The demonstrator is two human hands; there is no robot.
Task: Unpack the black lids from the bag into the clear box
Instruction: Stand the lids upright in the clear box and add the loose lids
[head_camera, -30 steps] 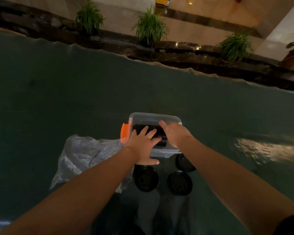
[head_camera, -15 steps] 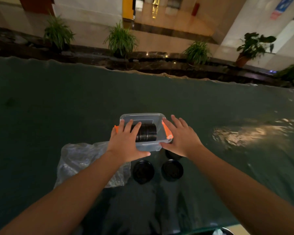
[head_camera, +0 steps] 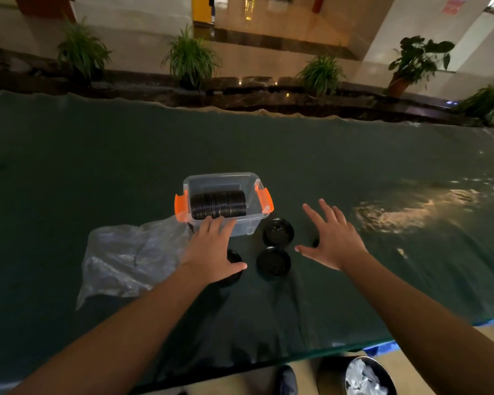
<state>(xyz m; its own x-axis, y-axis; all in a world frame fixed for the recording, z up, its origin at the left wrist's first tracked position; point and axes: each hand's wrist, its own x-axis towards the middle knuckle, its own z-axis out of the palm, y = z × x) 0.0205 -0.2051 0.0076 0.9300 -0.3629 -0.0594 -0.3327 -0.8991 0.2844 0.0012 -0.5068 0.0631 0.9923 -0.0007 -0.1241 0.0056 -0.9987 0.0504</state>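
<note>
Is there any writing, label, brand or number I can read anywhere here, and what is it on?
Nothing here can be read.
Red and blue sign on the far wall: it may carry print, too small and blurred to read.
Clear box, row of black lids inside it, plastic bag: no label or print shows.

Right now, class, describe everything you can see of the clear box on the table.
The clear box is a small rectangular tub of see-through plastic, lidless, with orange latches hanging open at both ends. It sits upright on the dark green table cover. A row of black lids stands on edge inside. The left hand has its fingertips at its near wall; the crumpled bag lies against its left corner.
</note>
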